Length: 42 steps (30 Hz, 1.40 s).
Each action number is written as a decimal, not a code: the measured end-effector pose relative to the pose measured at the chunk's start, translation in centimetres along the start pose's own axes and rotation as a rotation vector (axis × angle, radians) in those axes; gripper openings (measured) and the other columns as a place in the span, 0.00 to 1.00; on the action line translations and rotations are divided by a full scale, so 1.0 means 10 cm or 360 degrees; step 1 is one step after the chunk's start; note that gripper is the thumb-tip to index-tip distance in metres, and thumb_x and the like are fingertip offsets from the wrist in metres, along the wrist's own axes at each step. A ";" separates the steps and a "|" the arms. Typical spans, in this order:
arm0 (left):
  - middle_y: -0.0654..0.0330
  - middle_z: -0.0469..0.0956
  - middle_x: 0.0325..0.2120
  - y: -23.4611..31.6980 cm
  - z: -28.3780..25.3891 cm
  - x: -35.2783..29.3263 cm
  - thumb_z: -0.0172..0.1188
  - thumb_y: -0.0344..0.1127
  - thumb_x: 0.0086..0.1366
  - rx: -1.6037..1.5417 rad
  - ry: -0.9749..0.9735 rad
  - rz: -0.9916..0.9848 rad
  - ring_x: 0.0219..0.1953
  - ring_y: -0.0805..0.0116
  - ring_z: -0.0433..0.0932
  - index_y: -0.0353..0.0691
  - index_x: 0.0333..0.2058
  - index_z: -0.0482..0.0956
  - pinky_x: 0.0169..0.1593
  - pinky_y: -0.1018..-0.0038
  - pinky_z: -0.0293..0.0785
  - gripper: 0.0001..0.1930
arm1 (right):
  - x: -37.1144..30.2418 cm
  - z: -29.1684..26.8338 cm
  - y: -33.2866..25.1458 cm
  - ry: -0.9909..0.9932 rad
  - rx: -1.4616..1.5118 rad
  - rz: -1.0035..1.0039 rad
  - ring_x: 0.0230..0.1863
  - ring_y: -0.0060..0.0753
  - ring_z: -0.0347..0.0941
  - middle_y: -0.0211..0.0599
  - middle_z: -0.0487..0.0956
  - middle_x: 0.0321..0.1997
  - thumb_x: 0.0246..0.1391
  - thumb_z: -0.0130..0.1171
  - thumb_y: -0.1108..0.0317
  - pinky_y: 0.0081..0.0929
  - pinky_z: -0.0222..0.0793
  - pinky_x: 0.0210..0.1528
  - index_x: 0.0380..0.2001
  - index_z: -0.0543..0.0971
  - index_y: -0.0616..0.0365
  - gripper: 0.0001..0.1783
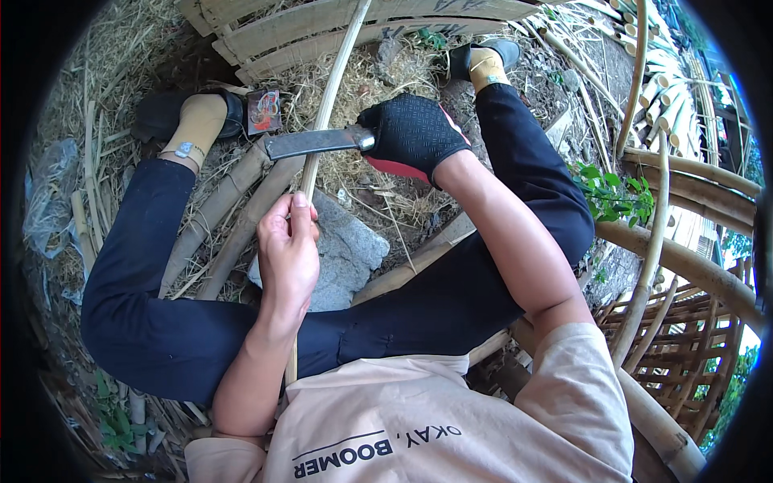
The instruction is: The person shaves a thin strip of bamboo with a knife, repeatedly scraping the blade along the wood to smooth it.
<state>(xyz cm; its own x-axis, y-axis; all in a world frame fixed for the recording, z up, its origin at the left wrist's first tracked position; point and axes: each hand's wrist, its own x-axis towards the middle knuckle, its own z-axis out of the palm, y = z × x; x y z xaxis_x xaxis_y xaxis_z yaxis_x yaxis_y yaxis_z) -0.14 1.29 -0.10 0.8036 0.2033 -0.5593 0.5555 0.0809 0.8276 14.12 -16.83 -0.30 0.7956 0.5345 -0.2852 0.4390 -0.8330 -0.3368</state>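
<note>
Bare, my left hand [290, 245] pinches a long pale bamboo strip [336, 79] between thumb and fingers. The strip runs from beside my waist, up past the hand and away to the top edge. My right hand [412, 138], in a black glove with red on the palm side, is wrapped round a knife [310, 145]. Its handle is mostly hidden in the glove, with a metal collar showing. The broad, square-ended blade points left and lies across the strip, just beyond my left fingers. Below my left hand sits a grey stone block [346, 249].
Thick bamboo poles [216, 201] lie between my legs. A wooden slatted crate [282, 40] stands at the far side, with a small red packet [263, 111] near my left shoe. Cut bamboo [670, 105] is piled at far right, above a bamboo railing [684, 258] and a woven basket [684, 354].
</note>
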 end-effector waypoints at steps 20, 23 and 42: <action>0.78 0.56 0.14 -0.01 0.01 0.05 0.45 0.43 0.78 -0.0176 -0.0089 -0.0067 0.14 0.89 0.49 0.43 0.31 0.69 0.16 0.84 0.44 0.15 | 0.14 -0.05 0.36 0.0213 0.0231 0.0527 0.43 0.54 0.81 0.49 0.84 0.41 0.53 0.60 0.45 0.42 0.75 0.50 0.47 0.84 0.47 0.25; 0.79 0.56 0.15 0.05 -0.06 0.07 0.46 0.43 0.78 -0.0220 -0.0102 -0.0091 0.14 0.90 0.49 0.43 0.32 0.70 0.16 0.84 0.43 0.15 | 0.10 -0.01 0.25 0.0230 0.0191 0.0335 0.41 0.53 0.81 0.48 0.84 0.38 0.54 0.61 0.45 0.43 0.76 0.47 0.45 0.84 0.47 0.22; 0.76 0.58 0.15 0.06 -0.04 -0.03 0.45 0.40 0.78 -0.0181 -0.0071 -0.0092 0.17 0.87 0.52 0.41 0.29 0.71 0.20 0.81 0.46 0.17 | 0.14 0.14 0.13 0.0157 0.0132 0.0216 0.37 0.51 0.82 0.45 0.84 0.33 0.49 0.60 0.53 0.43 0.78 0.43 0.37 0.86 0.46 0.16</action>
<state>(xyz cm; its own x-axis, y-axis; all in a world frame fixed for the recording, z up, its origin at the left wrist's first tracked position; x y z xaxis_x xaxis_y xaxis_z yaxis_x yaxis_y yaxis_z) -0.13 1.65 0.52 0.7811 0.1518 -0.6056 0.5754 0.2015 0.7926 15.23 -16.97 -2.42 0.8840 0.3982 -0.2449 0.2923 -0.8796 -0.3753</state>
